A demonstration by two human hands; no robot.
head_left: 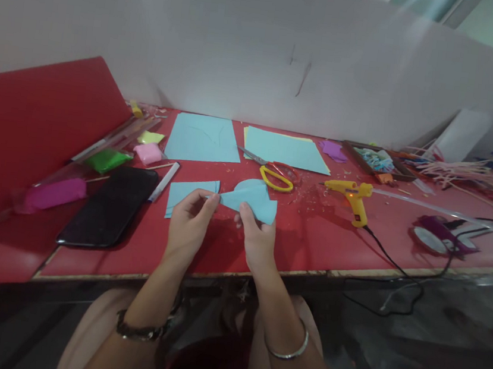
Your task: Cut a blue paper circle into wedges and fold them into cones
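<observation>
Both of my hands hold a small piece of light blue paper (pixel 251 200) just above the red table (pixel 311 240). My left hand (pixel 190 222) pinches its narrow left tip with thumb and fingers closed. My right hand (pixel 255 236) grips its lower right part, fingers curled. The piece is rounded at the top and tapers to the left. Another blue paper scrap (pixel 185 192) lies flat under my left hand.
Two larger blue sheets (pixel 202 137) (pixel 284 149) lie farther back. Yellow-handled scissors (pixel 272 173) and a yellow glue gun (pixel 353 194) with a black cord are to the right. A black phone (pixel 111 207), coloured clay lumps and a white stick lie to the left. A tape roll (pixel 435 237) sits far right.
</observation>
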